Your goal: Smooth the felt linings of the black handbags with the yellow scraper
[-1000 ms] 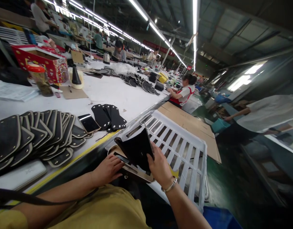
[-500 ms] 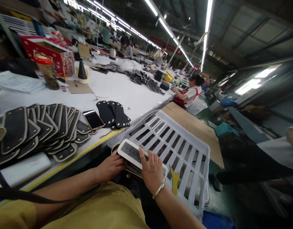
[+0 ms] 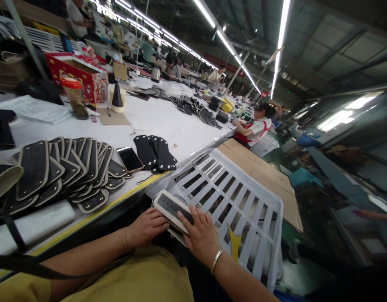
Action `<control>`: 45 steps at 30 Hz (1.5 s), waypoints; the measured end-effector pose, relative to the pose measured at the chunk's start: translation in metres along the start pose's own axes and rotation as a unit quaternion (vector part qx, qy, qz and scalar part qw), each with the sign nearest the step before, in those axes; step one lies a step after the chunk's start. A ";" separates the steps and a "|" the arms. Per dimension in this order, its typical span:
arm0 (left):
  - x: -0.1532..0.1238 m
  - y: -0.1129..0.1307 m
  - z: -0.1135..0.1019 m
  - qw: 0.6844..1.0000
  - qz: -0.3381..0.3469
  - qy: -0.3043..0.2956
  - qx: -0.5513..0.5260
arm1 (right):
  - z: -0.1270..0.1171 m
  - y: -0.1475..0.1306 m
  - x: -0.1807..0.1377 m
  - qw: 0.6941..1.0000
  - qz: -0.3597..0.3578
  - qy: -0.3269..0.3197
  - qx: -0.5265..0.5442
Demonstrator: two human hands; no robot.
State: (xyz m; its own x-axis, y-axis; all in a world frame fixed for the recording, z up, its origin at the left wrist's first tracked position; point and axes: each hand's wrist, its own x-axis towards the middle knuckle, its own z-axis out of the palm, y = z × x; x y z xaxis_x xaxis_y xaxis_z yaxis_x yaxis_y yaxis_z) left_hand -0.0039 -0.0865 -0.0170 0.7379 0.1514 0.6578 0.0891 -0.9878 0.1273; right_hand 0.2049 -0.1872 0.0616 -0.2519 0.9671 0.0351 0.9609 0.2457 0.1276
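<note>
A flat dark panel with a pale border [image 3: 171,205] lies on a small stack at the near end of a white slatted crate [image 3: 244,209]. My right hand [image 3: 200,235] presses flat on top of it, fingers spread. My left hand [image 3: 147,227] grips the near left edge of the same stack, fingers curled against it. A yellow tool [image 3: 234,244] pokes out between the crate slats just right of my right wrist.
On the white table [image 3: 155,119] lie fanned black panels [image 3: 64,167], a phone [image 3: 129,158], a smaller black pile [image 3: 155,153], a red box [image 3: 83,77] and a jar [image 3: 74,95]. A seated worker [image 3: 254,126] is farther down. Cardboard [image 3: 259,167] lies beyond the crate.
My right hand turned a dark piece held upright over and laid it flat on the stack, pale-bordered side up. My left hand stayed on the stack's edge. The view shifted slightly.
</note>
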 end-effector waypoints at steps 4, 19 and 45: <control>-0.004 -0.001 0.004 1.000 0.004 -0.008 0.000 | 0.004 0.011 -0.007 0.999 -0.049 -0.015 0.009; 0.003 0.000 -0.003 1.000 -0.004 -0.028 -0.011 | 0.009 0.027 0.003 0.986 -0.096 -0.103 0.085; 0.030 -0.003 -0.001 0.976 -0.061 -0.207 0.015 | 0.012 0.038 0.026 0.978 -0.077 -0.137 0.139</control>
State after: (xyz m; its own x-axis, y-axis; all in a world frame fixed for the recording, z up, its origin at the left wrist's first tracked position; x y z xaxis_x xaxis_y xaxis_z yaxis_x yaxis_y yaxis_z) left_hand 0.0175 -0.0789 0.0029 0.9272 0.2468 0.2819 0.2083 -0.9650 0.1595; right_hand 0.2362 -0.1522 0.0559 -0.3917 0.8896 -0.2348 0.9180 0.3606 -0.1651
